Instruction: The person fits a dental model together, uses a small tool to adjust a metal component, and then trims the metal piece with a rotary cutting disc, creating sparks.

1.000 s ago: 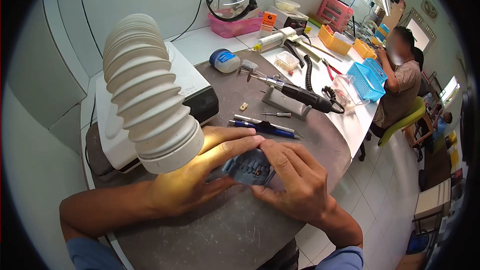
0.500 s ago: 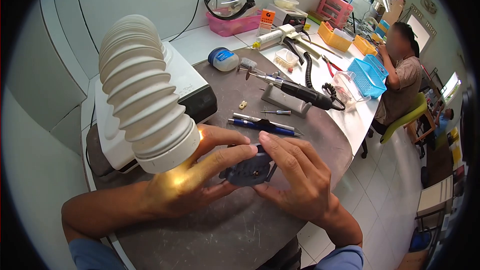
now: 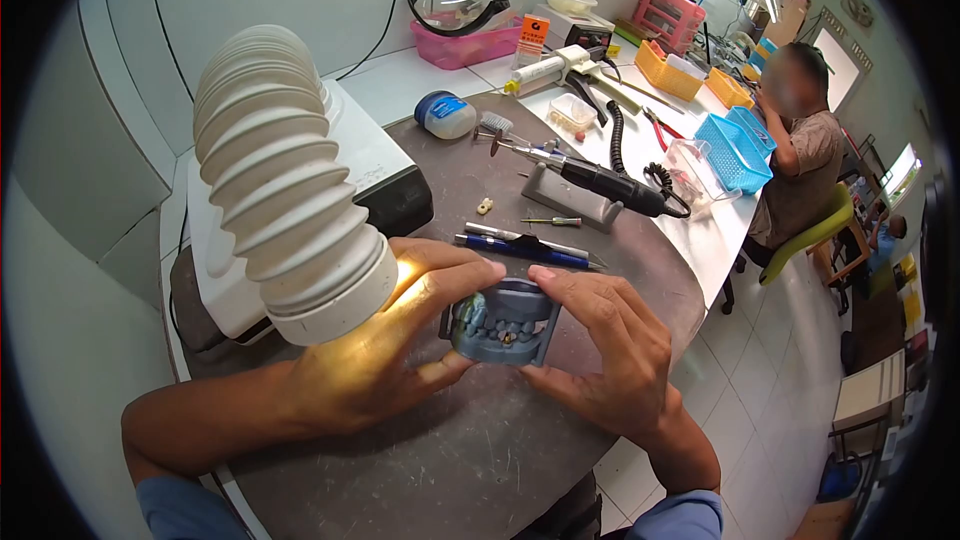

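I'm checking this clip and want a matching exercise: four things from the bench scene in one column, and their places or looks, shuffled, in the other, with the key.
Column one:
1. Dental model
2. Hose
3. Black handpiece
4. Blue pen

Column two:
A. Resting on a grey block
B. Lying beside a lighter pen
C. White and ribbed
D. Held between the left hand and the right hand

Right pairs: 1-D, 2-C, 3-A, 4-B
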